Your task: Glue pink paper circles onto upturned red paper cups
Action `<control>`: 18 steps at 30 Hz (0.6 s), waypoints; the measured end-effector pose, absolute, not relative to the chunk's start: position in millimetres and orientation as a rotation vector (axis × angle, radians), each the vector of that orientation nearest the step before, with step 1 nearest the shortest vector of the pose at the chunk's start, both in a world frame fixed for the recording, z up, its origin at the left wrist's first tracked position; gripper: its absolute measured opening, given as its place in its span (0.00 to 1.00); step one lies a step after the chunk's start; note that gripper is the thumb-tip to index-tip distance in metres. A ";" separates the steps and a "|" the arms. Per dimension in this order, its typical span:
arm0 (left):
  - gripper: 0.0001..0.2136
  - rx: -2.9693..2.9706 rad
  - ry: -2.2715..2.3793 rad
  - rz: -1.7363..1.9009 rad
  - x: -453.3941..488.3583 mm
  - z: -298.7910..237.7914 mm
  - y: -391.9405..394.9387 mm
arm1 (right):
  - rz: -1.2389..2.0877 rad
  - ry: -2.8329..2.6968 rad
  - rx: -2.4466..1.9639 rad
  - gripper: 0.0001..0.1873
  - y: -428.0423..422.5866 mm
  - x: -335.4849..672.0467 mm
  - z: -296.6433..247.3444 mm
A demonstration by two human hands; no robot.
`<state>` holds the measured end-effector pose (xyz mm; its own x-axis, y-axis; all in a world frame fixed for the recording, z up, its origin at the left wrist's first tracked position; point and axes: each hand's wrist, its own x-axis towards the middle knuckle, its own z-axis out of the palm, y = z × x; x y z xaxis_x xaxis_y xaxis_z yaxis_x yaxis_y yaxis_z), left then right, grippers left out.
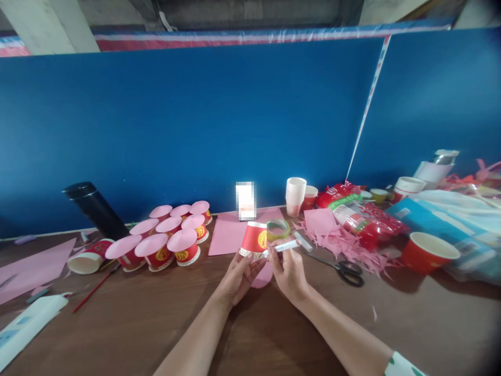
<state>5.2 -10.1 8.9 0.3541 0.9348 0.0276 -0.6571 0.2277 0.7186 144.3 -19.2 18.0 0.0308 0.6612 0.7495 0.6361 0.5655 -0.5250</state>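
My left hand (241,277) grips a red paper cup (252,237) with a yellow emblem, held upside down with its wider rim low. In my right hand (289,271) is a slim white pen-like tube (287,246), its tip at the cup's lower rim; I cannot tell whether it is a marker or a glue pen. Below the hands lies a pink paper disc (263,277), partly covered. Just behind the right hand stands a roll of clear tape (288,230). A pink paper sheet (223,235) lies behind the cup.
To the left, several upturned cups topped with pink discs (183,239) stand near a black flask (94,209). At right are scissors (349,273), pink paper strips (332,245), a red bag of cups (360,214) and a red cup (428,253). A blue partition (195,120) closes the back.
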 end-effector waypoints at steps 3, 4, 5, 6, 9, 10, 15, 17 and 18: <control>0.20 0.708 0.462 1.151 5.4 10.0 -10.4 | 0.026 -1.643 -1.115 0.08 -19.1 144.3 19.1; 0.20 0.707 0.462 1.149 5.4 10.5 -10.6 | 0.023 -1.640 -1.118 0.08 -19.1 144.3 19.3; 0.20 0.708 0.461 1.145 5.3 11.0 -10.7 | 0.021 -1.637 -1.119 0.08 -19.1 144.3 19.4; 0.20 0.709 0.462 1.143 5.1 11.3 -10.9 | 0.019 -1.635 -1.120 0.08 -19.0 144.4 19.2; 0.19 0.712 0.460 1.132 4.5 11.2 -10.9 | 0.016 -1.638 -1.128 0.07 -18.9 144.6 18.5; 0.19 0.714 0.458 1.131 4.4 11.0 -10.8 | 0.014 -1.639 -1.131 0.07 -18.9 144.7 18.2; 0.18 0.718 0.462 1.132 5.1 11.9 -11.5 | -0.011 -1.633 -1.143 0.08 -18.9 144.6 18.1; 0.18 0.717 0.465 1.123 5.4 12.9 -12.4 | -0.015 -1.635 -1.137 0.08 -18.9 144.6 18.3; 0.18 0.717 0.467 1.117 5.5 13.2 -12.7 | -0.018 -1.635 -1.132 0.08 -18.9 144.6 18.4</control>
